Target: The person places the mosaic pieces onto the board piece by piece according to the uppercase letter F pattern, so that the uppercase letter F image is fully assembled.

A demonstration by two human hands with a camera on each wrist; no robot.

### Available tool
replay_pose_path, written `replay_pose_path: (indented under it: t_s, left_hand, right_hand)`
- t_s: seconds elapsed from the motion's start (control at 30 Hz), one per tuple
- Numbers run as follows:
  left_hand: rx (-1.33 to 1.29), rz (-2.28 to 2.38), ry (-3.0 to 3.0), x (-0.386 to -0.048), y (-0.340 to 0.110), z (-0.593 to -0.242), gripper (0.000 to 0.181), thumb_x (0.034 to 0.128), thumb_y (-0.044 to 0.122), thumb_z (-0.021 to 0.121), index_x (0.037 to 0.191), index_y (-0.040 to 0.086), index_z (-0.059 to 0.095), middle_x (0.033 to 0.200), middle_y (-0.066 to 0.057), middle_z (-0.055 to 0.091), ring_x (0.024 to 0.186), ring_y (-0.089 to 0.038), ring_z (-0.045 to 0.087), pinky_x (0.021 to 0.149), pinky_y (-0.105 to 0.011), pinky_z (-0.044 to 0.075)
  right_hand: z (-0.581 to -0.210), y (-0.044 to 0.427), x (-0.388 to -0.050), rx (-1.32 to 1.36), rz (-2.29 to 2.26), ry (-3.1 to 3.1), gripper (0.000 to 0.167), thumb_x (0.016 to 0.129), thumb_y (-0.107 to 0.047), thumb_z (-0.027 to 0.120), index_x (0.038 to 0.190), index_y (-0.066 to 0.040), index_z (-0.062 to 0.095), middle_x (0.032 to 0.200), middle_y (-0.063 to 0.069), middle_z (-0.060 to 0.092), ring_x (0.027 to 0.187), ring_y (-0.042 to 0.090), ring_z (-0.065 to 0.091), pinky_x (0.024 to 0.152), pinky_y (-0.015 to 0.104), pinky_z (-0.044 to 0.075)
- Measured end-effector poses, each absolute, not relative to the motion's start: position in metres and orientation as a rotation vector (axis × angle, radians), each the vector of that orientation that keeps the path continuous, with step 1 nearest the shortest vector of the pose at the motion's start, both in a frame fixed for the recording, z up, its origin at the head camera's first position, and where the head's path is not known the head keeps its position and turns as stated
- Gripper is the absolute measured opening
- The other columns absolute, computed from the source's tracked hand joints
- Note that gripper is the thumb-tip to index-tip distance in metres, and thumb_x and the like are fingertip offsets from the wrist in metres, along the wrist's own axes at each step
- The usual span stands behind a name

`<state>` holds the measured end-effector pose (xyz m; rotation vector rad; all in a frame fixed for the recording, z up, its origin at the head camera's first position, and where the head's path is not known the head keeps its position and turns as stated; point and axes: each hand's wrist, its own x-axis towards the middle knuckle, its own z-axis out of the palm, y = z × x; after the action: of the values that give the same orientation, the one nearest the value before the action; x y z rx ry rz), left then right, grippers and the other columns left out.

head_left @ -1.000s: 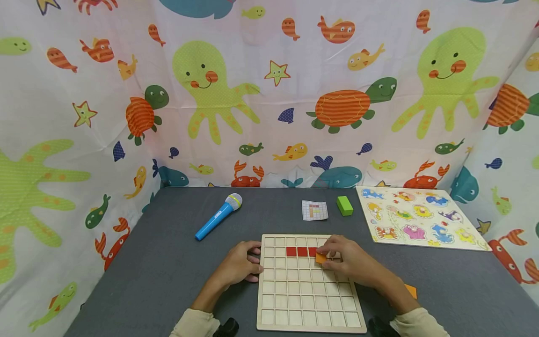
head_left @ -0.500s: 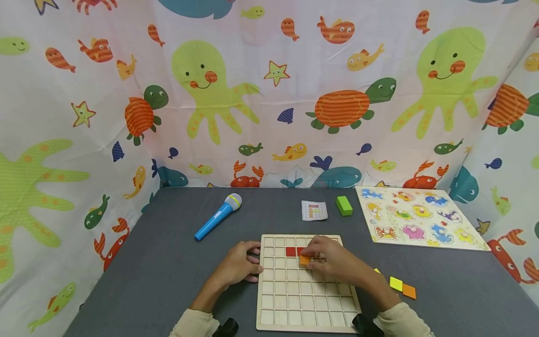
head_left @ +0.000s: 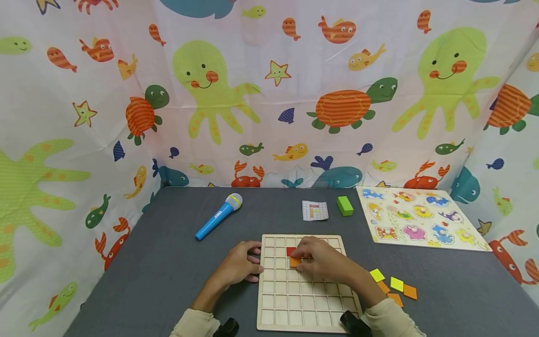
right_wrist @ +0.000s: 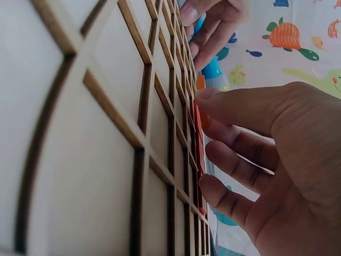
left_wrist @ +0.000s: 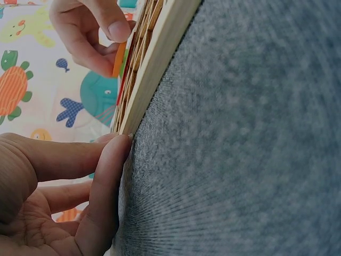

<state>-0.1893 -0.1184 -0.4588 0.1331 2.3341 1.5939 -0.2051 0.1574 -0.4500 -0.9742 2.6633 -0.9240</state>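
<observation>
A wooden grid board (head_left: 301, 302) lies on the grey table, with red tiles (head_left: 290, 251) in its second row, partly under the right hand. My right hand (head_left: 322, 260) pinches an orange tile (head_left: 294, 262) between thumb and finger, just below the leftmost red tile. In the left wrist view that orange tile (left_wrist: 119, 60) stands tilted above the board. My left hand (head_left: 240, 264) rests at the board's left edge; in the left wrist view its thumb and finger (left_wrist: 109, 160) touch the board's side. The right wrist view shows red tiles (right_wrist: 199, 154) beside the right fingers.
Loose yellow tiles (head_left: 396, 283) and orange tiles (head_left: 410, 291) lie right of the board, near my right forearm. Behind it are a blue microphone (head_left: 219, 216), a patterned card (head_left: 315, 211), a green block (head_left: 345, 206) and an animal puzzle (head_left: 414, 215).
My right hand has moved left along the board with the orange tile, from the right end of the red row to its left end. More loose tiles show at the right. The left hand stays still.
</observation>
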Motion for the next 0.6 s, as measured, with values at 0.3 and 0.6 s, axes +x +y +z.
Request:
replay_pose_path:
  t_s: [0.3, 0.6]
  left_hand:
    - [0.13, 1.599, 2.336, -0.1885, -0.1185, -0.458, 0.069, 0.0847, -0.012, 0.08, 0.148, -0.003, 0.054, 0.128, -0.015, 0.057, 0.101, -0.023, 0.064, 0.063, -0.036, 0.067]
    - [0.132, 1.591, 2.344, -0.1878, -0.1182, -0.4569, 0.068, 0.0852, -0.011, 0.08, 0.148, -0.003, 0.054, 0.128, -0.015, 0.057, 0.102, -0.023, 0.064, 0.063, -0.036, 0.067]
  right_hand:
    - [-0.4518, 0.1516, -0.2071, -1.022, -0.904, 2.668, 0.025, 0.094, -0.012, 0.081, 0.118, -0.009, 0.08, 0.112, -0.002, 0.068, 0.104, 0.016, 0.061, 0.092, 0.036, 0.057]
    - [-0.4502, 0.1523, -0.2075, -0.97, -0.906, 2.678, 0.023, 0.094, -0.015, 0.082, 0.117, -0.012, 0.081, 0.111, -0.003, 0.068, 0.102, 0.015, 0.06, 0.09, 0.036, 0.056]
